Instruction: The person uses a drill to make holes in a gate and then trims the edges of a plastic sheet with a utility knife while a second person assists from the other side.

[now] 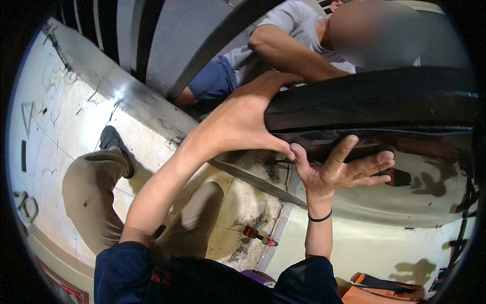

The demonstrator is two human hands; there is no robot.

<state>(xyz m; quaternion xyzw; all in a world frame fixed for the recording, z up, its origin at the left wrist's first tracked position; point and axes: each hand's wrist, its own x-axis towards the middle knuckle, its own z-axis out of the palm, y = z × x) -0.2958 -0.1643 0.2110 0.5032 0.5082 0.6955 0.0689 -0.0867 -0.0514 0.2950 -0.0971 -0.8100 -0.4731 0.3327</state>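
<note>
A long black curved panel with a glossy dark lower face spans the right side. Its exact kind does not show. My left hand straddles its left end, thumb on the near face and the other fingers over the far side, where they are partly hidden. Just below the edge, my right hand is turned up with its fingers spread and nothing in it. Its thumb tip meets or nearly meets my left thumb. Behind the panel, another person's forearm reaches down; that hand is hidden.
A red and black cordless drill lies on the stained tile floor near my knee. Dark metal bars rise at the upper left above a grey sill. An orange and black bag-like item sits at the lower right.
</note>
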